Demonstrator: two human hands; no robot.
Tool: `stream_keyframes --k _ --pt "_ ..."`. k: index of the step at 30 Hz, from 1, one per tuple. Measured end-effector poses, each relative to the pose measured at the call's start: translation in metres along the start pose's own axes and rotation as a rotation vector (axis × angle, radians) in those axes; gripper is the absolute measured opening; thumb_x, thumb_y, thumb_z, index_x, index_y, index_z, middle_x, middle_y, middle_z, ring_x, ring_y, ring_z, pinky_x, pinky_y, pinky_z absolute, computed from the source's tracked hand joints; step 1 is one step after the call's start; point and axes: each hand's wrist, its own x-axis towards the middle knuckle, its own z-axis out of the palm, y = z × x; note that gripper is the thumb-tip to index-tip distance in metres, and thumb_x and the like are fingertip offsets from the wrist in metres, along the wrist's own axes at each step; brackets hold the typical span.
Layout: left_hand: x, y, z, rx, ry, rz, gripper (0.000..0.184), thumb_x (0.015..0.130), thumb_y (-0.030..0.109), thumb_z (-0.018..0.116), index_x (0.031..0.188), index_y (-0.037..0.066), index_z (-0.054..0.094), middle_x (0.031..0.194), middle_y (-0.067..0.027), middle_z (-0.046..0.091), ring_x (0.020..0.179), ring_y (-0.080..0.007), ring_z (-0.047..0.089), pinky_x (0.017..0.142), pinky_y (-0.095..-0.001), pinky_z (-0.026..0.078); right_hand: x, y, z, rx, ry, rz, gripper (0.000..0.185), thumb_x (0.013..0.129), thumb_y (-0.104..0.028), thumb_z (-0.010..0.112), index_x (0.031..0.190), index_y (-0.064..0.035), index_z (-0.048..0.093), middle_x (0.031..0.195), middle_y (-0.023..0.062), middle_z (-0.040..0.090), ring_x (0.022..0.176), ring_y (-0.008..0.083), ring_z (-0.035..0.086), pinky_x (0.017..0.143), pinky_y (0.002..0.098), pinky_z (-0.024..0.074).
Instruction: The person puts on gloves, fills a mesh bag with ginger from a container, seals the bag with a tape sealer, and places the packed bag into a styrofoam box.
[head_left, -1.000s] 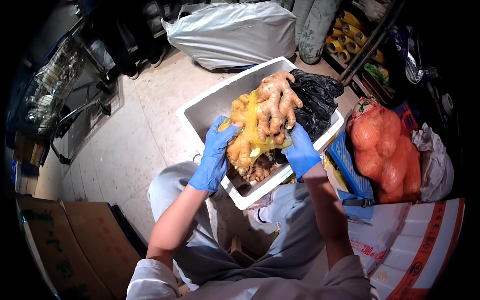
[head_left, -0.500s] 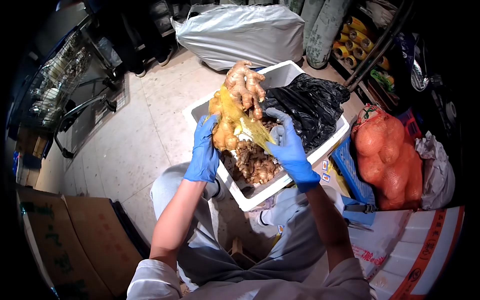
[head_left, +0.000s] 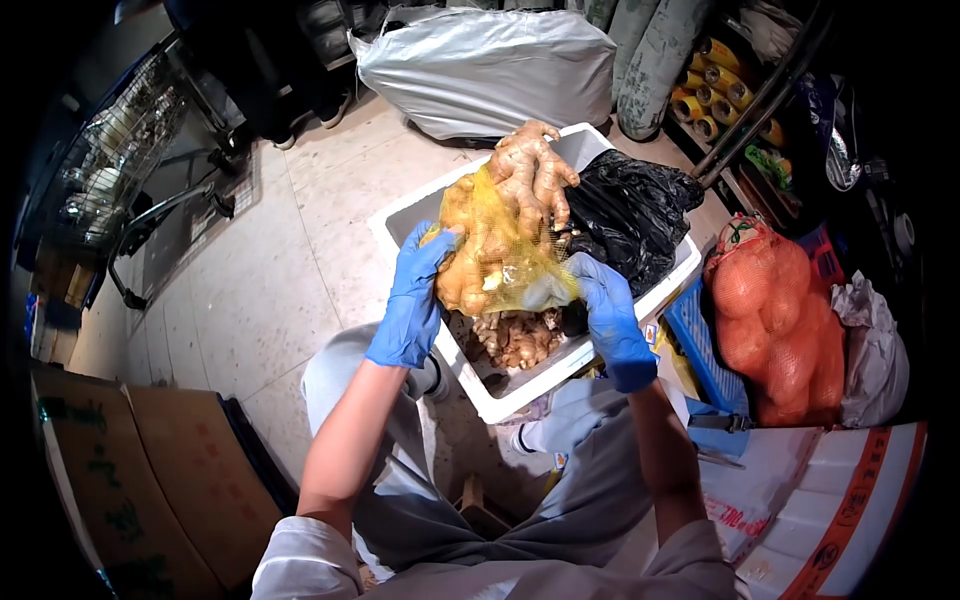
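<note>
A large piece of ginger [head_left: 528, 178] is partly covered by a yellow mesh net [head_left: 505, 240], its knobbly top sticking out bare. My left hand [head_left: 408, 300], in a blue glove, grips the netted ginger from the left side. At the lower right of the net, my right hand [head_left: 614, 318], also gloved in blue, is closed on the yellow mesh. Both hands hold it over a white box [head_left: 482, 398] in front of my knees. Smaller ginger pieces [head_left: 518, 345] lie inside the box, and a black plastic bag [head_left: 640, 215] covers its right part.
A big white sack [head_left: 490, 70] lies beyond the box. On the right are red net bags [head_left: 765, 310] and a blue basket [head_left: 705, 345]. Cardboard boxes [head_left: 200, 470] stand at left, with a wire cart [head_left: 125, 150] farther back. Another person's feet [head_left: 335, 110] show behind.
The ginger has shifted right, and the net is spread wider over it. My right hand has moved slightly right and down, drawing the mesh with it.
</note>
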Motion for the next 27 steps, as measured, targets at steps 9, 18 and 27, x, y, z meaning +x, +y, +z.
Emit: stream_keyframes --k 9,18,27 --pt "0.000 -0.006 -0.009 0.101 0.050 -0.011 0.031 0.071 0.009 0.067 0.095 0.005 0.047 0.086 -0.0047 0.056 0.074 -0.0122 0.057 0.066 -0.0233 0.049 -0.001 -0.025 -0.002 0.100 0.239 0.095 0.010 0.075 -0.001 0.062 0.085 0.0012 0.060 0.070 0.0036 0.059 0.056 0.0062 0.054 0.054 0.0179 0.0448" --pt "-0.013 0.007 0.005 0.450 -0.065 -0.068 0.029 0.069 0.012 0.069 0.090 0.005 0.051 0.082 -0.0021 0.055 0.074 -0.0089 0.054 0.067 -0.0227 0.046 0.002 -0.022 -0.028 0.197 0.433 -0.043 0.010 0.076 -0.001 0.061 0.085 0.0016 0.059 0.080 0.0069 0.062 0.070 0.0080 0.058 0.066 0.0190 0.0463" --pt "-0.016 -0.002 0.009 0.674 -0.114 -0.104 0.025 0.067 0.009 0.070 0.086 0.004 0.054 0.074 0.0008 0.054 0.067 -0.0052 0.049 0.061 -0.0199 0.042 -0.010 -0.019 -0.040 0.163 0.183 0.092 0.016 0.082 -0.016 0.055 0.081 -0.0011 0.059 0.074 0.0029 0.060 0.062 0.0082 0.054 0.057 0.0181 0.0408"
